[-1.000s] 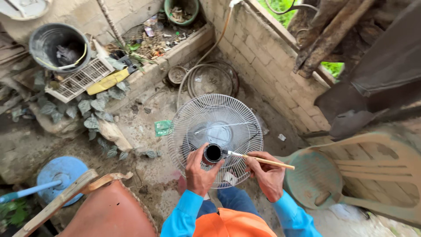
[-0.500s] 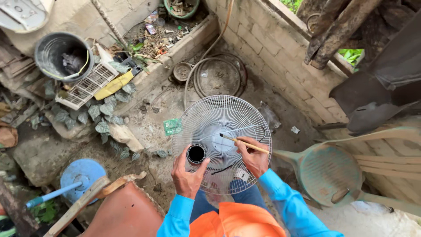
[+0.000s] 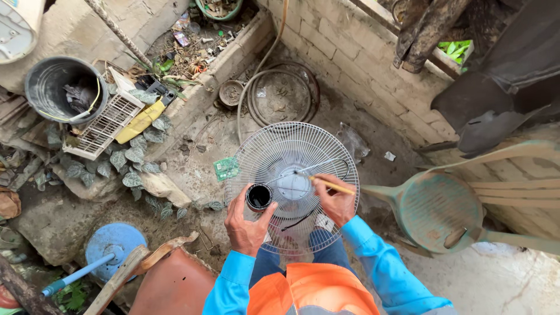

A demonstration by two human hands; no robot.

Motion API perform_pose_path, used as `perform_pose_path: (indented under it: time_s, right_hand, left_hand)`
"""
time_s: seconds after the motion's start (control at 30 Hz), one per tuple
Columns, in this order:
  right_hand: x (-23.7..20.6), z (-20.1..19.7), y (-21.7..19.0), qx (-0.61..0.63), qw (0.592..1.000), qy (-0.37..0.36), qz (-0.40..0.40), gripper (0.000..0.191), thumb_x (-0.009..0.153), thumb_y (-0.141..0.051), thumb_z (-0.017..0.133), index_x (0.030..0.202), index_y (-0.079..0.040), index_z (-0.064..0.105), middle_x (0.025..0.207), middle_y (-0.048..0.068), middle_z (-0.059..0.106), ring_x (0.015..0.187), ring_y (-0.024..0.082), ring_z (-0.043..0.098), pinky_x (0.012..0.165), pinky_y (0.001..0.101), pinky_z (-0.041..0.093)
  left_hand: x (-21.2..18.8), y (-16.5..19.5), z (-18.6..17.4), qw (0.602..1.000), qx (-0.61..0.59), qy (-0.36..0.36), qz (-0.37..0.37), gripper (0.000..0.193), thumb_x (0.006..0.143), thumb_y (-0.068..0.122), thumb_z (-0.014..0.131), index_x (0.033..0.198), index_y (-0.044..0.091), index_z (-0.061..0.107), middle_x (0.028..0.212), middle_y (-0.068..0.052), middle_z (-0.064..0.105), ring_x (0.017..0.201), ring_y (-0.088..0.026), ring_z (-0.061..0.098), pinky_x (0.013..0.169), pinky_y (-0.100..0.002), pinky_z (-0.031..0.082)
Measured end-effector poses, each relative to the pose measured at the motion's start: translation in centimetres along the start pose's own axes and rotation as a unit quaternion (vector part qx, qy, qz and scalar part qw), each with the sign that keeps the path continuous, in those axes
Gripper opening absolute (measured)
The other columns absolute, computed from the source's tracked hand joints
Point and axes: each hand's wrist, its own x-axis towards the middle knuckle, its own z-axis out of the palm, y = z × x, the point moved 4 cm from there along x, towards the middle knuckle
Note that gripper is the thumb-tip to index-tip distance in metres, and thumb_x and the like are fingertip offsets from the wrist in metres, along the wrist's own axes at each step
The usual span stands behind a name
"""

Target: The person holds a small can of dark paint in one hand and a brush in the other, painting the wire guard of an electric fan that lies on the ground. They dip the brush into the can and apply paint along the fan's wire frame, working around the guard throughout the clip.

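Observation:
A round white wire fan guard (image 3: 274, 153) stands propped in front of me on the dirty concrete floor. My left hand (image 3: 246, 224) grips a small black open-topped can (image 3: 259, 197) against the guard's lower left. My right hand (image 3: 336, 201) holds a thin paintbrush (image 3: 326, 184) with a pale wooden handle. Its tip touches the guard near the round centre hub (image 3: 293, 186). Both sleeves are bright blue, and an orange garment shows at the bottom edge.
A green plastic chair (image 3: 443, 213) lies on its side at the right. A coiled hose (image 3: 284, 96) lies by the block wall (image 3: 361, 64). A grey bucket (image 3: 64, 87), a white grille (image 3: 105, 125) and a small green circuit board (image 3: 226, 168) lie left.
My view has shifted, so the guard sits lower and more central. The brush tip has moved onto the guard near the hub. The can has stayed in my left hand.

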Motion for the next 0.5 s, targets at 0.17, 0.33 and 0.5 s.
perform_pose_path:
  time_s: [0.17,0.33,0.5]
  right_hand:
    - [0.1,-0.8,-0.2,0.021,0.999,-0.01,-0.023,0.018,0.093,-0.007,0.071,0.107,0.002,0.078,0.087,0.009,0.079,0.069,0.01,0.072,0.059,0.0237,0.058]
    - [-0.5,1.2,-0.1,-0.009,0.999,-0.041,-0.005,0.016,0.091,-0.008,0.072,0.105,0.0,0.077,0.082,0.007,0.079,0.068,0.009,0.074,0.057,0.0232,0.059]
    - [0.2,-0.9,-0.5,-0.044,0.999,0.014,-0.024,0.015,0.091,-0.008,0.073,0.104,-0.001,0.079,0.079,0.006,0.077,0.066,0.009,0.071,0.058,0.0229,0.056]
  left_hand:
    - [0.0,0.0,0.3,1.0,-0.007,0.001,0.003,0.07,0.072,0.024,0.093,0.132,0.003,0.064,0.12,-0.016,0.072,0.111,-0.033,0.07,0.094,-0.044,0.056]
    - [0.0,0.3,0.8,1.0,0.0,-0.005,-0.001,0.071,0.071,0.024,0.094,0.132,0.002,0.064,0.118,-0.017,0.071,0.109,-0.034,0.07,0.092,-0.044,0.056]
    - [0.1,0.4,1.5,1.0,0.004,-0.007,0.014,0.071,0.071,0.024,0.094,0.132,0.002,0.064,0.118,-0.017,0.072,0.109,-0.035,0.07,0.093,-0.045,0.056]
